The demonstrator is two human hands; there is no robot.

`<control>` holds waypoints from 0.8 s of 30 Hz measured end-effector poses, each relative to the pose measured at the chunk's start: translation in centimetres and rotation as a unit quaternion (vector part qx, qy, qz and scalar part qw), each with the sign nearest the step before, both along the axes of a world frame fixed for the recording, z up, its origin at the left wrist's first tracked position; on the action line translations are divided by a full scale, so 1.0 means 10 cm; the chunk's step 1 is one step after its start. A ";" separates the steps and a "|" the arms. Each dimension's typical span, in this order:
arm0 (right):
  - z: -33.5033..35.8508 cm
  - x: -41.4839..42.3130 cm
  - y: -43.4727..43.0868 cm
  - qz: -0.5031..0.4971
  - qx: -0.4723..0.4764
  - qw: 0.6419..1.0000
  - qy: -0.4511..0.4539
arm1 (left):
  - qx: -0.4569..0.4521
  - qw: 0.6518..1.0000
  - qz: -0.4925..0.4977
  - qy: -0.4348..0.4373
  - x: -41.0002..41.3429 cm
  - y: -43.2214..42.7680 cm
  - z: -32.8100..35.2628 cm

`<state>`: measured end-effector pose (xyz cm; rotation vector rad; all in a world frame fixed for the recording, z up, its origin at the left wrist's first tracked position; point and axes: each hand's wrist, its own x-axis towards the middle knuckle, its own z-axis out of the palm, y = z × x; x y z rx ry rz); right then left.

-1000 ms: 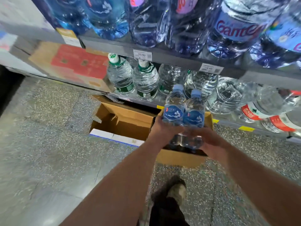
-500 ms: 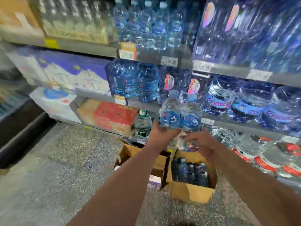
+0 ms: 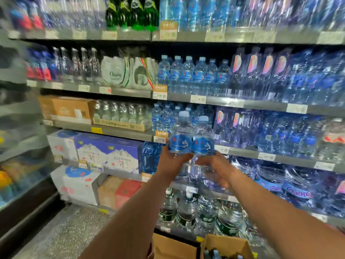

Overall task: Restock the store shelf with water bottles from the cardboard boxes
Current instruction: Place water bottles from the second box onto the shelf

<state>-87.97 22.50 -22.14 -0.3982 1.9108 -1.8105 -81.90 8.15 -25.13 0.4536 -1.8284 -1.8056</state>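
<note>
Head view — bottles (image 3: 180,144) aloft, full shelf (image 3: 233,103) behind

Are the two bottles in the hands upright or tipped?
Upright. The bottles stand side by side, caps on top; the left hand and right hand grip them below the labels.

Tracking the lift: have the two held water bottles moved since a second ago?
Yes, upward. The water bottles were just above the cardboard box on the floor; now they sit far above it, level with a middle shelf.
</note>
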 end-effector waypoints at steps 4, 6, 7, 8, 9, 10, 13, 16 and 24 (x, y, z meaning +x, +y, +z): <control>0.25 0.06 -0.08 0.036 -0.026 0.998 0.036 | 0.006 1.000 0.012 0.018 0.08 -0.08 0.27; 0.34 0.06 -0.12 0.043 -0.028 0.998 0.046 | 0.002 1.000 0.016 0.022 0.09 -0.12 0.36; 0.38 0.06 -0.15 0.043 -0.024 0.997 0.053 | -0.004 1.000 0.018 0.024 0.10 -0.14 0.41; 0.41 0.06 -0.18 0.041 -0.021 0.997 0.057 | -0.009 0.999 0.020 0.027 0.10 -0.16 0.45; 0.43 0.05 -0.22 0.038 -0.021 0.997 0.058 | -0.014 0.999 0.022 0.029 0.09 -0.19 0.48; 0.45 0.03 -0.25 0.035 -0.023 0.998 0.055 | -0.018 0.999 0.021 0.030 0.08 -0.22 0.50; 0.48 -0.04 -0.36 0.020 -0.029 0.999 0.041 | -0.020 0.999 0.014 0.030 0.02 -0.32 0.58; 0.51 -0.18 -0.46 -0.010 -0.021 0.999 0.037 | -0.016 1.000 0.007 0.016 -0.14 -0.43 0.65; 0.62 -1.08 -0.81 -0.014 0.000 0.999 0.035 | -0.005 1.000 0.017 0.006 -0.94 -0.72 0.77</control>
